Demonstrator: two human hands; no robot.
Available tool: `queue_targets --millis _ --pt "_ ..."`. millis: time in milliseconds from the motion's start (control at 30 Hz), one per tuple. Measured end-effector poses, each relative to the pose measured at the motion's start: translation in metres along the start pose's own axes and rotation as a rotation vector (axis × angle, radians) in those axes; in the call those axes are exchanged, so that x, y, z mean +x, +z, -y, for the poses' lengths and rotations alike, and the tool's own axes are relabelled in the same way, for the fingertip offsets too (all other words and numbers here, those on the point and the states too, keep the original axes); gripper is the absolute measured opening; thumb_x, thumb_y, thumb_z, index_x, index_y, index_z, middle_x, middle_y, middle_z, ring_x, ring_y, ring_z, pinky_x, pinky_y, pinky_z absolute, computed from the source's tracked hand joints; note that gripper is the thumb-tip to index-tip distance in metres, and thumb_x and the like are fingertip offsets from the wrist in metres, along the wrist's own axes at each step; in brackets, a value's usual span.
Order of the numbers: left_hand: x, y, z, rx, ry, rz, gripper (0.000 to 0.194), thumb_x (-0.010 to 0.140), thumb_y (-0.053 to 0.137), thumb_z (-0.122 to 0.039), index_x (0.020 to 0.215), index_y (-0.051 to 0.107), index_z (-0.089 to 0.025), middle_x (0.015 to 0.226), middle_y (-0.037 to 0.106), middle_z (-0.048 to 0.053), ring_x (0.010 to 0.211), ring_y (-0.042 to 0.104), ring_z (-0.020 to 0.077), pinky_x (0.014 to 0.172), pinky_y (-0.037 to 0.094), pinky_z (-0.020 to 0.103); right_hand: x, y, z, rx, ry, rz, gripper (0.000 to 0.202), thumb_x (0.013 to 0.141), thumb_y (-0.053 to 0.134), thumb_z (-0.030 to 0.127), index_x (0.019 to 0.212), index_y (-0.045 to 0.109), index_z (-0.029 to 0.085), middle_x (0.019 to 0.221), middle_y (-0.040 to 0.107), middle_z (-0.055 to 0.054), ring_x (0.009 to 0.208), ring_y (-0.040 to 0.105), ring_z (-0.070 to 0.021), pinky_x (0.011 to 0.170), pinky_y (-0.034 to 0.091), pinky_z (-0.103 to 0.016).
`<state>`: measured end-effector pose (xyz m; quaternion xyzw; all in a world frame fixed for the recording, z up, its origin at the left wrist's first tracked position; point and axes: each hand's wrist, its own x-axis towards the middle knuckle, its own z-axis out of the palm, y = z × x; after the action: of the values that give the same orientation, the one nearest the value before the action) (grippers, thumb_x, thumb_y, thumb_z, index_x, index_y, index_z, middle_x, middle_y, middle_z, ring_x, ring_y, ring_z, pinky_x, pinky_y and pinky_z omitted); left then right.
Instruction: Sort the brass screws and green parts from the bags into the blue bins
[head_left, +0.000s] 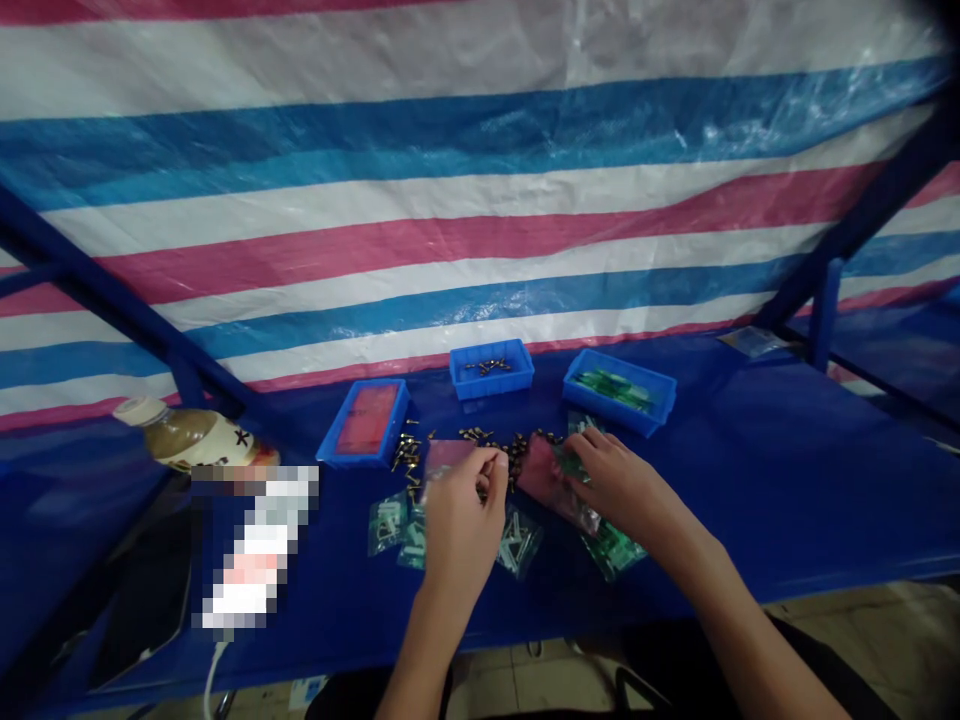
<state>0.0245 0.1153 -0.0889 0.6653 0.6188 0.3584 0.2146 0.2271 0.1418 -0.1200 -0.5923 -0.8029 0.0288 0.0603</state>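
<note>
My left hand (pixel 463 505) is closed, its fingers curled in a pinch around small dark metal screws (pixel 482 490) that partly show. Under it lies a pink bag (pixel 444 455), largely covered by the hand. My right hand (pixel 619 478) has its fingers closed on a small green plastic packet (pixel 571 464), over a second pink bag (pixel 544 470). Loose brass-coloured screws (pixel 407 452) are scattered between and left of the hands. Clear packets with pale plugs (pixel 388 522) lie near the left hand, and green packets (pixel 613 550) sit below the right wrist.
Three blue trays stand behind: one with pink bags (pixel 367 420), one with a few screws (pixel 491 366), one with green packets (pixel 615 388). A drink bottle (pixel 199 438) lies left, near a pixelated phone-like object (pixel 259 550) with a white cable. A striped sheet (pixel 480 240) hangs behind the blue table (pixel 787 480).
</note>
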Motion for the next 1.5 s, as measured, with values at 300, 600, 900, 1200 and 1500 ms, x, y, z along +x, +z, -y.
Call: queue_targets --millis 300,600,900,1200,1500 --pt "-0.006 0.009 -0.002 0.058 0.027 -0.019 0.028 0.094 0.046 -0.038 0.091 0.069 -0.022 0.069 0.068 0.001 0.058 0.058 0.0148 0.055 0.033 0.025 -0.005 -0.001 0.021 -0.166 0.087 -0.056 0.013 0.092 0.05 0.019 0.1 0.06 0.015 0.098 0.061 -0.013 0.096 0.059 -0.0285 0.075 0.046 -0.035" --pt "-0.009 0.012 -0.002 0.068 0.059 -0.035 0.031 0.096 0.043 -0.034 0.087 0.068 -0.02 0.08 0.071 0.005 0.076 0.063 0.0198 0.065 0.038 0.028 -0.001 0.01 0.02 -0.204 0.005 -0.137 0.016 0.084 0.051 0.007 0.094 0.06 0.016 0.09 0.062 -0.013 0.085 0.06 -0.0276 0.072 0.045 -0.035" --pt "-0.007 0.011 0.003 0.077 0.036 -0.065 0.031 0.095 0.045 -0.039 0.087 0.07 -0.022 0.072 0.068 0.003 0.07 0.062 0.0185 0.059 0.034 0.026 -0.004 0.003 0.022 -0.172 0.104 -0.132 0.017 0.086 0.046 0.006 0.084 0.059 0.017 0.09 0.064 -0.013 0.089 0.062 -0.0285 0.073 0.042 -0.036" --pt "-0.005 0.009 0.004 0.045 0.025 -0.056 0.032 0.093 0.047 -0.041 0.086 0.072 -0.022 0.07 0.069 0.004 0.066 0.062 0.019 0.053 0.031 0.025 -0.011 -0.025 0.0 -0.011 0.317 -0.4 0.007 0.087 0.05 0.023 0.08 0.052 0.022 0.071 0.063 -0.005 0.068 0.06 -0.0233 0.054 0.032 -0.03" --pt "-0.003 0.016 -0.003 -0.538 -0.2 0.096 0.041 0.087 0.055 -0.051 0.101 0.069 -0.016 0.079 0.07 0.007 0.066 0.063 0.0175 0.051 0.042 0.023 -0.006 -0.026 0.004 1.319 0.272 -0.334 0.029 0.083 0.063 0.047 0.088 0.057 0.019 0.069 0.056 0.001 0.061 0.054 -0.0133 0.056 0.049 -0.026"
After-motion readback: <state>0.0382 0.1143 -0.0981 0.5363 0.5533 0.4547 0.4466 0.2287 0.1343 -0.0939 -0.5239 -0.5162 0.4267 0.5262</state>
